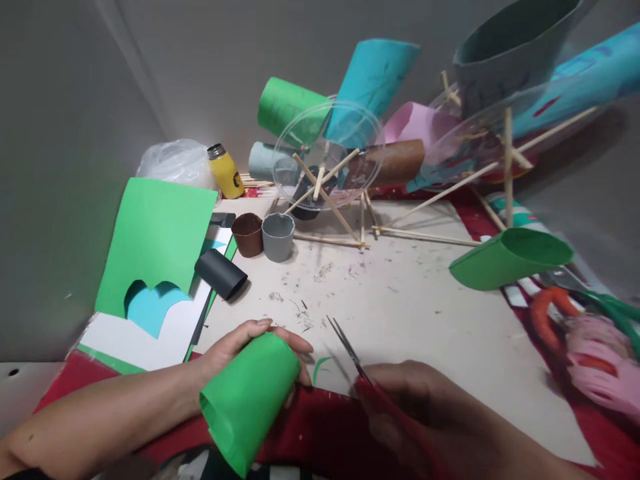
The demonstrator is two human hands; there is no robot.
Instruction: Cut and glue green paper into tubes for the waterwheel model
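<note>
My left hand is wrapped round a green paper tube, tilted at the near edge of the table. In my right hand is a pair of scissors with red handles, its blades pointing up and left, apart from the tube. A thin curled green paper scrap lies between the two hands. Beyond my left hand lies a black paper tube, with a brown paper cup and a grey paper cup standing behind it.
A wheel of clear plastic discs, stick supports and coloured tubes stands at the back. Green, blue and white sheets lie left, near a yellow bottle. Right are another green tube, orange-handled scissors and a pink clip.
</note>
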